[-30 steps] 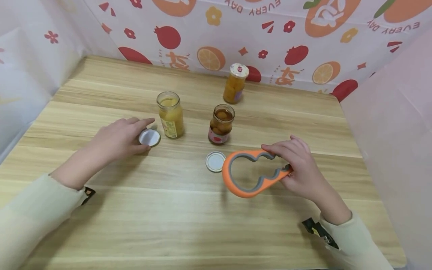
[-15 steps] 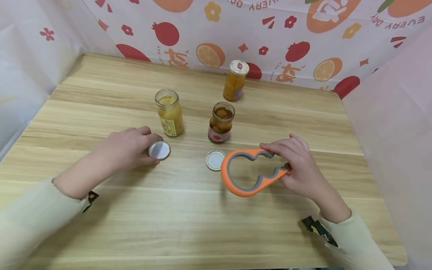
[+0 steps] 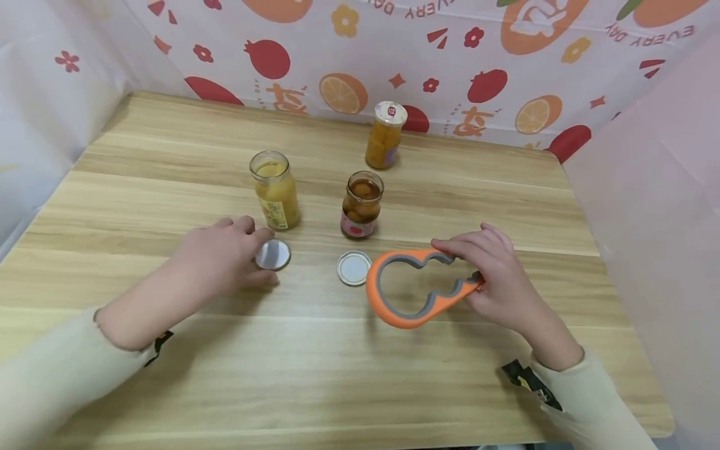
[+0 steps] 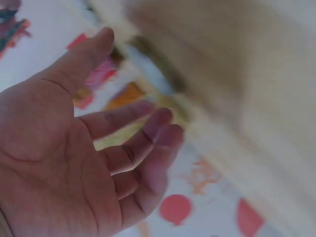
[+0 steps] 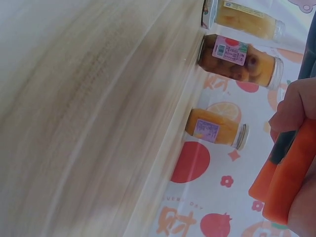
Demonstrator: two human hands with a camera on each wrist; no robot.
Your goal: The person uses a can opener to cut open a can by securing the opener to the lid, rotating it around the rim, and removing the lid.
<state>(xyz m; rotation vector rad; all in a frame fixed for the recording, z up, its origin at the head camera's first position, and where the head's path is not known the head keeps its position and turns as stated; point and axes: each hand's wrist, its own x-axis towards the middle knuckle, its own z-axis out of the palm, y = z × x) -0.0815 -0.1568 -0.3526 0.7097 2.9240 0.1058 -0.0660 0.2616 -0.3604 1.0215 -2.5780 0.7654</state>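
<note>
My left hand (image 3: 222, 259) is at a round metal lid (image 3: 274, 255) lying on the table. In the left wrist view the thumb stands well apart from the loosely bent fingers (image 4: 163, 133), and the lid (image 4: 150, 69) appears beyond them, blurred. Behind that lid stands a lidless jar of yellow fruit (image 3: 277, 197). My right hand (image 3: 497, 278) grips an orange and grey multi-size jar opener (image 3: 394, 315) by its handle end, held above the table. A second lid (image 3: 354, 269) lies beside the opener's wide loop, in front of a lidless jar of dark fruit (image 3: 360, 209).
A lidded jar of orange fruit (image 3: 385, 140) stands at the back, near the printed fruit curtain (image 3: 427, 56). The wood-grain table (image 3: 315, 369) meets white sheeting on its left and right sides.
The left hand has slid its lid right and toward me, away from beside the yellow fruit jar, and its thumb has now come off it. The right hand stays in place with the opener.
</note>
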